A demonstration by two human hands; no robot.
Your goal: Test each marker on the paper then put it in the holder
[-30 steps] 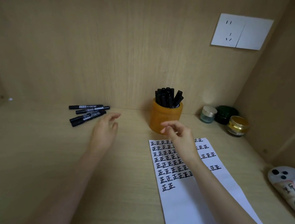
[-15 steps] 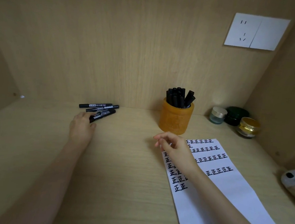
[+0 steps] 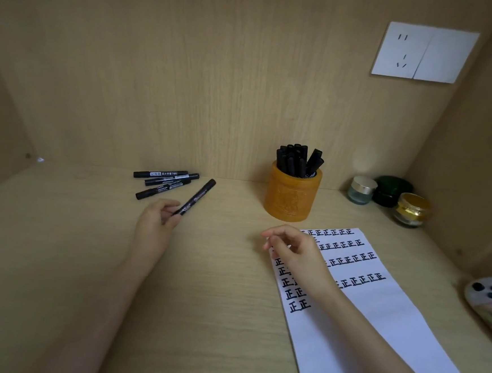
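Observation:
My left hand pinches one end of a capped black marker, which points up and to the right above the desk. Three more black markers lie together on the desk just behind that hand. An orange round holder stands at the back centre with several black markers upright in it. A white paper strip covered with rows of black written characters runs from the holder toward the front right. My right hand hovers over the paper's upper left corner with loosely curled fingers, holding nothing.
Three small jars stand at the back right: a clear one with a silver lid, a dark green one and a gold-lidded one. A white painted object lies at the right edge. A wall socket is above. Wooden walls enclose the desk.
My left hand reached the pile of markers, took one and drew it back to the right, lifted off the desk. My right hand moved from near the holder down over the paper.

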